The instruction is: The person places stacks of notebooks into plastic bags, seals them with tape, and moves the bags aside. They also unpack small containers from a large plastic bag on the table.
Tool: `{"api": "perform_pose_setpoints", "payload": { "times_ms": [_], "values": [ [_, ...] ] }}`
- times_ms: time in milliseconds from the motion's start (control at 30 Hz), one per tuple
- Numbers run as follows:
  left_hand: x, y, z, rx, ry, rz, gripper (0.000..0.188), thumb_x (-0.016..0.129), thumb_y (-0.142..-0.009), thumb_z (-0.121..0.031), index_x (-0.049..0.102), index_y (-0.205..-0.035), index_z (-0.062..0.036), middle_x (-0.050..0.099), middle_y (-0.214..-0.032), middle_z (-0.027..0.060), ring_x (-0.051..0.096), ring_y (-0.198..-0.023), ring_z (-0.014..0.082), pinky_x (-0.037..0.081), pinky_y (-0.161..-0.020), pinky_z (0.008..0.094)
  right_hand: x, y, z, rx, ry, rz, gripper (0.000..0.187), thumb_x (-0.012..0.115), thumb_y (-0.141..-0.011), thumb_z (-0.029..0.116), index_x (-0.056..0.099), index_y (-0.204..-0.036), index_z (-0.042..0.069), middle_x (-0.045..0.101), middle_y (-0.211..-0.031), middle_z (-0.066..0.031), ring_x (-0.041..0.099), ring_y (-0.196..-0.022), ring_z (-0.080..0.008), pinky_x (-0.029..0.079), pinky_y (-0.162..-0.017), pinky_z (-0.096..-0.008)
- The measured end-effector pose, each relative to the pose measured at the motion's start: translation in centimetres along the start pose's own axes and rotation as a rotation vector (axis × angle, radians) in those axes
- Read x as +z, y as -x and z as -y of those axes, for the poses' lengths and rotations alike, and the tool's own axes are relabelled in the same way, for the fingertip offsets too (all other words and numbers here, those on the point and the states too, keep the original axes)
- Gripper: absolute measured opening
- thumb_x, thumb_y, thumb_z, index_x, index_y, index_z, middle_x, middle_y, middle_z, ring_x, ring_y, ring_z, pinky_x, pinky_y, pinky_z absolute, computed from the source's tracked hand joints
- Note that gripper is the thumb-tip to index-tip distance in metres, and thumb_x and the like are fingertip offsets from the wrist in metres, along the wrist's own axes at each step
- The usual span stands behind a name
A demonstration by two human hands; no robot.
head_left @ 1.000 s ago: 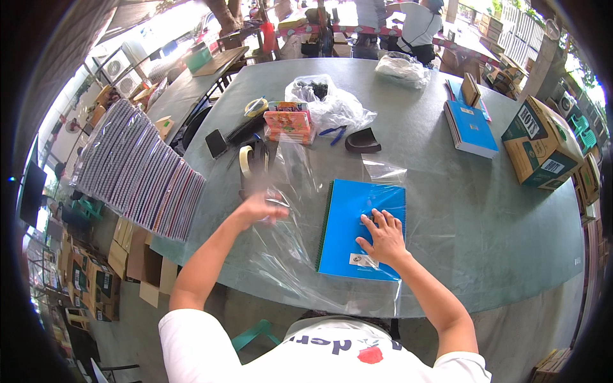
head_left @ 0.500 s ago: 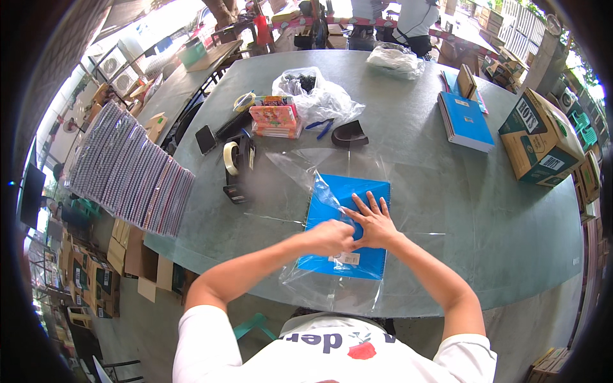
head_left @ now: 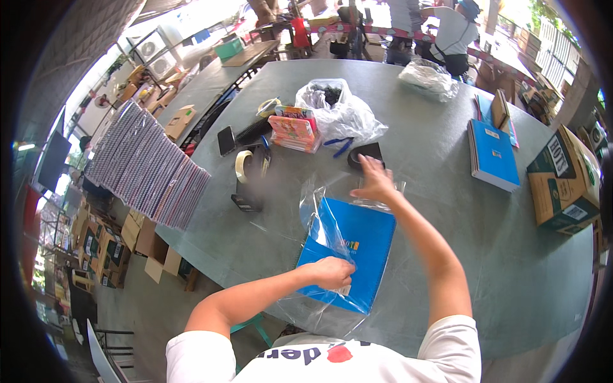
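A blue spiral-bound notebook (head_left: 367, 239) lies tilted on the table, on a wide sheet of clear plastic film (head_left: 314, 210). Part of the film is folded over the notebook's left side. My left hand (head_left: 333, 273) has its fingers curled at the edge of that fold and presses on the cover near a small white label. Raised beyond the notebook's top edge, my right hand (head_left: 377, 185) is open, fingers apart, holding nothing. Its fingertips are close to a small black object with a rounded part (head_left: 366, 155); whether they touch it, I cannot tell.
Left of the notebook stands a black tape dispenser (head_left: 248, 185). Beyond lie a phone (head_left: 226, 141), orange-red packs (head_left: 294, 131), blue-handled pliers (head_left: 339, 145) and a plastic bag (head_left: 351, 119). Blue notebooks (head_left: 493, 155) and a carton (head_left: 565, 182) are right; stacked spiral notebooks (head_left: 150, 167) left.
My right hand has lifted off the notebook and reached away toward the black object. My left hand stays at the film's folded edge. The view has shifted, and the notebook sits more tilted.
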State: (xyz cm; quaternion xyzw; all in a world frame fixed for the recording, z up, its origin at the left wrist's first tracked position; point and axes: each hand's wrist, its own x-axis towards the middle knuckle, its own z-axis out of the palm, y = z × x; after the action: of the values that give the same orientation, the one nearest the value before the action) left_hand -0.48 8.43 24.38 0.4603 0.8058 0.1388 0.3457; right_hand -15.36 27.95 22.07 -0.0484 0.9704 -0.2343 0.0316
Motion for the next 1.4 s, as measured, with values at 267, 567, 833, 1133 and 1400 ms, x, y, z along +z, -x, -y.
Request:
{"api": "perform_pose_setpoints", "payload": {
  "times_ms": [267,567,833,1133,1400],
  "values": [
    [-0.9,-0.2,-1.1,-0.087,0.072,0.113,0.018,0.045,-0.082,-0.014,0.052,-0.079,0.0032,0.056,-0.08,0.0219,0.058,-0.078,0.0379,0.045,-0.071,0.0454,-0.4,-8.1,1.1,0.113,-0.583,-0.154,0.008,0.063,-0.068,0.015,0.07,-0.069,0.017,0.067,-0.073,-0.0056,0.064,-0.078,-0.0204,0.046,-0.076,-0.0396],
    [-0.3,-1.4,-0.7,-0.086,-0.125,0.141,0.028,0.048,-0.084,-0.025,0.058,-0.09,0.0007,0.062,-0.088,0.0202,0.061,-0.085,0.0355,0.048,-0.075,0.044,-2.7,17.1,2.6,-0.621,-0.015,0.092,0.049,0.077,-0.059,0.035,0.064,-0.104,0.021,0.059,-0.11,0.0038,0.046,-0.109,-0.0205,0.031,-0.093,-0.0425],
    [-5.5,12.1,-4.3,-0.078,0.35,0.938,0.022,0.058,-0.085,-0.026,0.064,-0.093,-0.0061,0.064,-0.08,0.0118,0.062,-0.073,0.0224,0.05,-0.066,0.0323,0.7,20.2,4.8,-0.318,0.192,0.005,0.031,0.07,-0.067,0.032,0.069,-0.096,0.022,0.061,-0.107,0.0113,0.044,-0.107,-0.0159,0.025,-0.092,-0.0397],
    [-5.9,21.4,-20.5,1.123,1.819,-0.793,0.026,0.049,-0.093,-0.016,0.06,-0.088,0.0081,0.061,-0.084,0.0251,0.06,-0.084,0.0357,0.052,-0.073,0.0406,0.6,20.8,5.7,-0.237,0.264,0.016,0.028,0.068,-0.072,0.026,0.069,-0.099,0.02,0.061,-0.109,0.0102,0.044,-0.109,-0.0158,0.025,-0.093,-0.0386],
    [-6.9,20.2,-18.7,1.41,1.722,-0.713,0.022,0.061,-0.085,-0.011,0.064,-0.079,0.0099,0.062,-0.076,0.0248,0.061,-0.068,0.0295,0.051,-0.058,0.0314,0.9,20.8,6.8,-0.207,0.243,0.019,0.029,0.07,-0.068,0.026,0.07,-0.096,0.019,0.062,-0.11,0.0087,0.044,-0.112,-0.0167,0.025,-0.095,-0.0397]
  ]
}}
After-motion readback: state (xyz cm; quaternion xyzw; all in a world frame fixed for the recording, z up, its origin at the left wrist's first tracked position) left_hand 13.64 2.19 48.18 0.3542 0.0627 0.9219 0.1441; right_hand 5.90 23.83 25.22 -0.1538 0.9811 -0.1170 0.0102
